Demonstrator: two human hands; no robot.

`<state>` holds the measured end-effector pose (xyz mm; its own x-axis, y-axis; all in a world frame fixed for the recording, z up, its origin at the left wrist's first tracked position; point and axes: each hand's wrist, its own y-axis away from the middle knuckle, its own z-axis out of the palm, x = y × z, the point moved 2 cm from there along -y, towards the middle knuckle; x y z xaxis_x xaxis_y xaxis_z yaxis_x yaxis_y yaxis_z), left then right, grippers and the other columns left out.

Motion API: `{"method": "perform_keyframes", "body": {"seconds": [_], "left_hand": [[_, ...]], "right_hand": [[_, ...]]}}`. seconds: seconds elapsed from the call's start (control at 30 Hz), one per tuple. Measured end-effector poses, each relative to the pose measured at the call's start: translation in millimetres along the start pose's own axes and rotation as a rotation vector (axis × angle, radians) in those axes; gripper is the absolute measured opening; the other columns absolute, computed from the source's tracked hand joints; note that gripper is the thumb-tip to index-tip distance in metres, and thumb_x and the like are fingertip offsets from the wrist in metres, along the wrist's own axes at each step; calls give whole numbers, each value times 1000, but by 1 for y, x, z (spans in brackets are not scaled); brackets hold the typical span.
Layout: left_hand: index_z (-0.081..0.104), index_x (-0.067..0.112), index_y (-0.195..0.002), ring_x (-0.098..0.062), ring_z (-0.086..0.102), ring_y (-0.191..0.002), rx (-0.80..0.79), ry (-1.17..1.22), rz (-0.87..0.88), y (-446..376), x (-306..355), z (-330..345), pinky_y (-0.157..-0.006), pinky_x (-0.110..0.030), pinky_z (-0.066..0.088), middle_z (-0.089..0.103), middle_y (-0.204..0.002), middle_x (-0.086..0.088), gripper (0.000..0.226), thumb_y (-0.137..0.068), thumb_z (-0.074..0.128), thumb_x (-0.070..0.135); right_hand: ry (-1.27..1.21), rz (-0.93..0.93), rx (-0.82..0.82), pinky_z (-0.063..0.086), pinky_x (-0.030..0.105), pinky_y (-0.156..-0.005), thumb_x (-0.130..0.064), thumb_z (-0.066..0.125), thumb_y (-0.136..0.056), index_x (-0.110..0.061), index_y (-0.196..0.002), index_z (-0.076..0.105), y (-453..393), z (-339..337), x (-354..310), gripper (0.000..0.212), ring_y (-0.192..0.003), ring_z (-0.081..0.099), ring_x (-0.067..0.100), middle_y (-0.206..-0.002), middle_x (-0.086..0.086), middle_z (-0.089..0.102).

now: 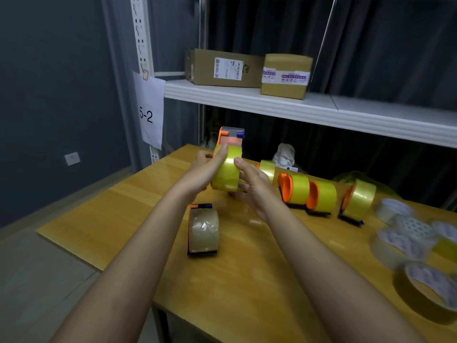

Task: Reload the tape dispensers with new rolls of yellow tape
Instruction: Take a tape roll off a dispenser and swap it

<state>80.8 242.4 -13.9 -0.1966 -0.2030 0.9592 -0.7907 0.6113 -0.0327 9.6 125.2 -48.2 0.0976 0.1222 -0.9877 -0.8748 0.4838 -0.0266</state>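
In the head view, an orange and blue tape dispenser [231, 137] carrying a yellow tape roll [227, 170] is held up above the wooden counter [247, 280]. The left hand [205, 170] is curled round the dispenser's left side, its grip reaching onto the roll's upper edge. The right hand [249, 184] is wrapped round the roll from the right, a fingertip pressed on its face.

The step in hand is judged to be the seating of the roll, or the threading of its free end toward the cutter; which one cannot be told. The next move would call for the tape end to be found and drawn through.

A dispenser with a dull clear roll [202, 230] lies below the hands, seemingly not yet reloaded. Three reloaded dispensers [321, 195] are lined up to the right, and loose rolls [408, 233] are seen blurred at the right edge.
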Motion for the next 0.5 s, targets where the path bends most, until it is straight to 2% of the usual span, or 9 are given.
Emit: {"method": "perform_keyframes", "body": {"seconds": [0.1,0.2,0.27,0.33,0.4,0.43,0.5], "left_hand": [[32,34,-136,-20,46,-120,-174,99,21,-7,-5,-4,-102,-44,39,46,-136,3,54,-91,37,63],[40,34,-130,-17,57,-112,-150,178,72,-19,-5,-12,-97,-43,48,56,-126,4,41,-95,39,55],[43,30,-130,-17,60,-107,-121,239,57,-30,-6,-17,-92,-40,51,59,-120,2,40,-96,40,51],[44,31,-128,-19,60,-106,-118,231,30,-42,-9,-21,-89,-39,52,59,-118,1,39,-96,40,52],[44,32,-127,-21,60,-106,-99,179,-21,-58,-19,-24,-89,-40,52,58,-121,0,39,-95,39,55],[43,31,-129,-22,59,-108,-84,150,-57,-66,-25,-25,-90,-42,51,57,-124,-1,42,-95,39,56],[39,26,-137,-26,54,-117,-50,86,-125,-80,-37,-26,-97,-47,47,51,-134,-5,56,-93,38,61]], "right_hand": [[-55,1,-6,55,24,-69,-42,62,-89,-16,-128,58,-11,11,-8,47,-103,66,20,-118,10,67],[31,-21,-56,52,18,-59,-46,51,-95,-23,-121,59,-19,20,-17,35,-91,66,10,-107,0,67],[140,-46,-78,50,20,-66,-50,40,-98,-33,-112,56,-22,22,-22,27,-90,62,4,-98,-12,64],[305,-126,-62,44,21,-78,-48,35,-101,-33,-112,55,-27,18,-24,27,-102,58,4,-101,-18,60],[545,-242,0,38,24,-95,-45,39,-101,-27,-120,58,-33,7,-22,33,-126,47,11,-125,-9,58],[674,-289,44,33,27,-104,-43,42,-101,-24,-124,59,-36,1,-20,34,-136,37,14,-139,-3,51],[916,-370,101,24,32,-112,-36,47,-100,-21,-127,59,-40,-9,-16,33,-142,26,17,-151,2,38]]}}
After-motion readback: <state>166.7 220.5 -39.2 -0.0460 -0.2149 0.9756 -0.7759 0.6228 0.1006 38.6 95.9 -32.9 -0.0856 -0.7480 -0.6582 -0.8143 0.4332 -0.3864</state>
